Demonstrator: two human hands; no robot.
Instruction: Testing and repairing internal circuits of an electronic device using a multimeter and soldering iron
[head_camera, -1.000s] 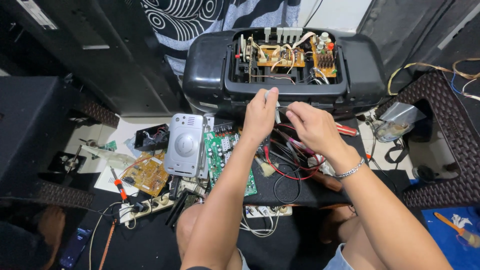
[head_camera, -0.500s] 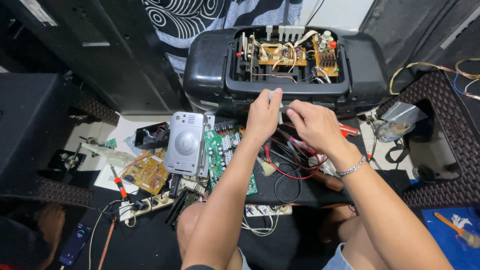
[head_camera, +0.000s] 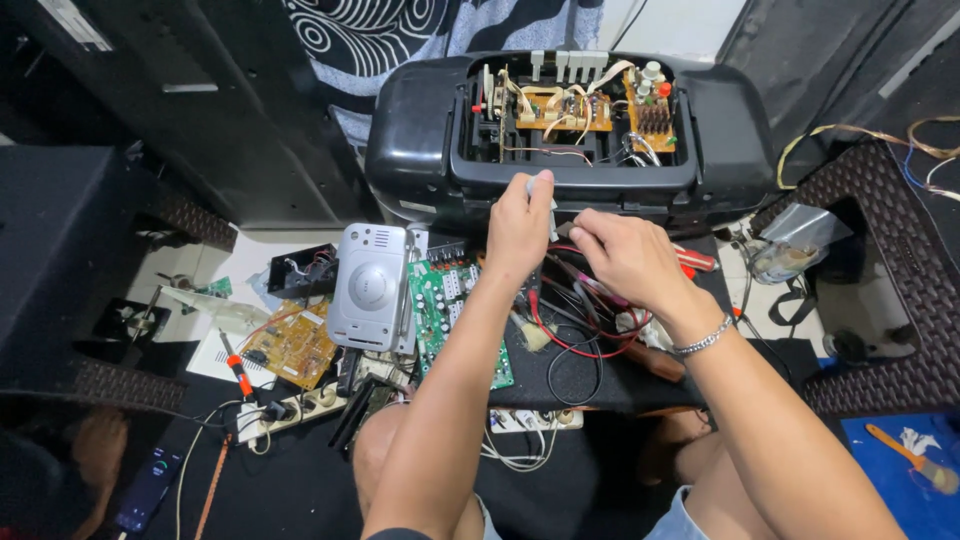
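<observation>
A black opened stereo casing stands in front of me, with brown circuit boards and wires exposed inside. My left hand is closed around a small pale part at the casing's front edge. My right hand hovers just to its right with curled fingers over a tangle of red and black wires; whether it holds anything is hidden. A metal bracelet circles the right wrist.
A green circuit board and a silver speaker module lie left of my arms. Further left are a brown board, an orange-handled screwdriver and a white power strip. A dark wicker table stands at right.
Both hands have stayed at the casing's front edge, shifting only slightly. The view has moved a little.
</observation>
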